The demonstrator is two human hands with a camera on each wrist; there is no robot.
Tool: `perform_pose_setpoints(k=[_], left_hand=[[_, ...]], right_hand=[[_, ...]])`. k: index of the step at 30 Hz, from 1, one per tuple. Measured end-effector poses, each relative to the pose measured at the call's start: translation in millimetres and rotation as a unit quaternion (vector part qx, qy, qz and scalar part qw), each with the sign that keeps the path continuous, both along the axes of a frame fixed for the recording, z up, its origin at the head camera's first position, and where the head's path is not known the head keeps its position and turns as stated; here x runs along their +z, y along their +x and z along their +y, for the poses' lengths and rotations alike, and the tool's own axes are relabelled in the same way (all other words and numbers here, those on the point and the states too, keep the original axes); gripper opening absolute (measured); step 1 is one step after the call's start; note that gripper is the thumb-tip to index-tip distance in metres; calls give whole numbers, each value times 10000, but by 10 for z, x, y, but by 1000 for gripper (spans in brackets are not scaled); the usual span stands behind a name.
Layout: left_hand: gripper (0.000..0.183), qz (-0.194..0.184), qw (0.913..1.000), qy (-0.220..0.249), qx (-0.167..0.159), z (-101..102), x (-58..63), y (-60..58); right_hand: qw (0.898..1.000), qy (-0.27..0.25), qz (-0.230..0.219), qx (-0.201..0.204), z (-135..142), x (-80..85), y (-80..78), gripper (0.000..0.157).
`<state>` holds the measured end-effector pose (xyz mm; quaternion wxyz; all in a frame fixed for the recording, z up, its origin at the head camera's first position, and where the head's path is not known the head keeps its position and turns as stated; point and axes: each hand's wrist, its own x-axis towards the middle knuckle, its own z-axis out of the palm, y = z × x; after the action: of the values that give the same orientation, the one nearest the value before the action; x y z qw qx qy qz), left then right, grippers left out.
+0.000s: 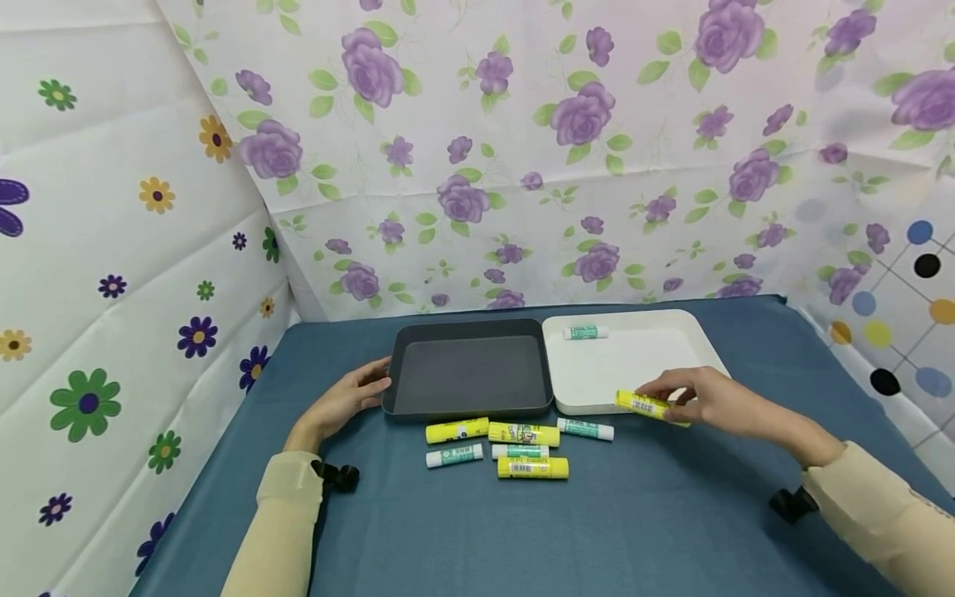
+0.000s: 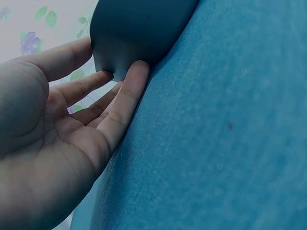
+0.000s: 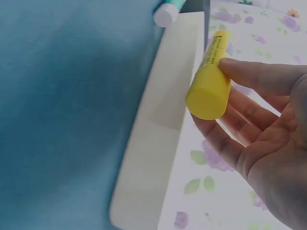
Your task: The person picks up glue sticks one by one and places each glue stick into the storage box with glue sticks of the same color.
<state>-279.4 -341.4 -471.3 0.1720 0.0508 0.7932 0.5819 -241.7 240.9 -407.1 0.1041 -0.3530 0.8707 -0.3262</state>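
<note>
My right hand (image 1: 705,400) pinches a yellow glue stick (image 1: 640,404) between thumb and fingers, over the front edge of the white tray (image 1: 634,365). In the right wrist view the glue stick (image 3: 209,88) points its round yellow end at the camera. At the left, my left hand (image 1: 351,400) touches the side of the dark grey tray (image 1: 470,373) with its fingertips. The left wrist view shows fairly straight fingers (image 2: 134,76) against the outer wall of the dark tray (image 2: 134,33). Inside the white tray lies one green-and-white glue stick (image 1: 585,332).
In front of the trays lie several glue sticks: yellow ones such as this yellow glue stick (image 1: 533,468) and smaller green-and-white ones like this small glue stick (image 1: 454,455). A blue cloth (image 1: 597,531) covers the table. Flowered sheets (image 1: 462,199) hang behind and at the sides.
</note>
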Motion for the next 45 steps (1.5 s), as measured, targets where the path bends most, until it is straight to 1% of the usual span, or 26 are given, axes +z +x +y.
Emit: perform_pose_setpoints(k=[5, 11, 15, 20, 26, 35, 40, 45], left_hand=[[64, -24, 10000, 22, 29, 5, -7, 13], [65, 16, 10000, 14, -12, 0, -3, 1], [65, 30, 10000, 62, -56, 2, -10, -8], [65, 29, 10000, 57, -55, 19, 5, -4], [66, 22, 10000, 68, -62, 29, 15, 0], [65, 30, 10000, 48, -51, 6, -13, -7], [64, 36, 10000, 16, -38, 8, -5, -2], [63, 17, 10000, 35, 9, 0, -7, 21]], right_hand=[[9994, -13, 328, 53, -85, 125, -92, 41], [9990, -23, 435, -19, -227, 247, -200, 41], [9992, -124, 372, -38, -312, 309, -269, 39], [9993, -253, 263, -43, -365, 345, -348, 39], [9995, -256, 126, -164, -406, 372, -362, 38], [9991, -309, 134, -259, -479, 372, -421, 38], [9993, -293, 107, -228, -539, 423, -490, 39], [9993, -329, -79, -146, -597, 482, -594, 39]])
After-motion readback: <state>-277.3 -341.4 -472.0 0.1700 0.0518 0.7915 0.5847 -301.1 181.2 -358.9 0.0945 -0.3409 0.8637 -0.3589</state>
